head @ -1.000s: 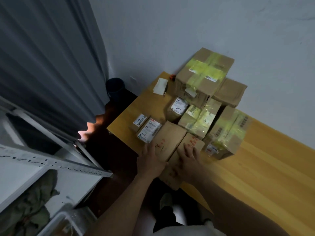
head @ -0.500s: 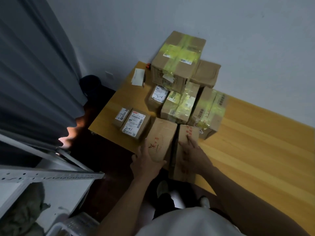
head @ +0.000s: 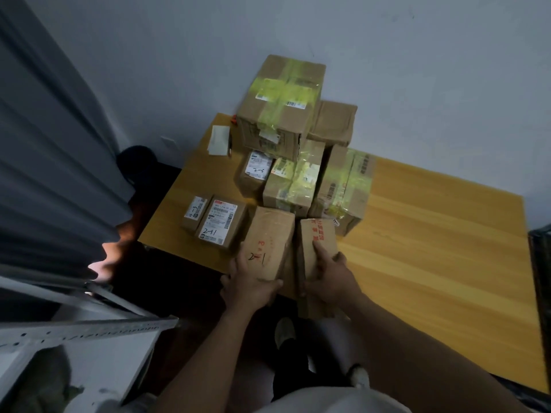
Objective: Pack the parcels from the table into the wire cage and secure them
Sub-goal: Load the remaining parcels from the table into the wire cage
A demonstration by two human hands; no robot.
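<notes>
Two long brown parcels lie side by side at the near edge of the wooden table (head: pixel 432 248). My left hand (head: pixel 250 286) grips the near end of the left parcel (head: pixel 269 236), marked "2-1". My right hand (head: pixel 332 277) grips the right parcel (head: pixel 317 245), which has red print and juts past the table edge. Behind them is a pile of cardboard parcels, topped by a big box with yellow-green tape (head: pixel 281 96). Two small labelled boxes (head: pixel 222 222) lie to the left. The wire cage is not in view.
A grey metal shelf frame (head: pixel 89 329) stands at the lower left, with a curtain (head: pixel 44 159) above it. A white paper (head: pixel 219 140) lies at the table's far left corner. The table's right half shows bare wood. My feet (head: pixel 284 332) are on the dark floor below.
Both hands have closed round the near ends of the two long parcels, and the right parcel has slid towards me over the table edge. The camera has shifted and drawn closer.
</notes>
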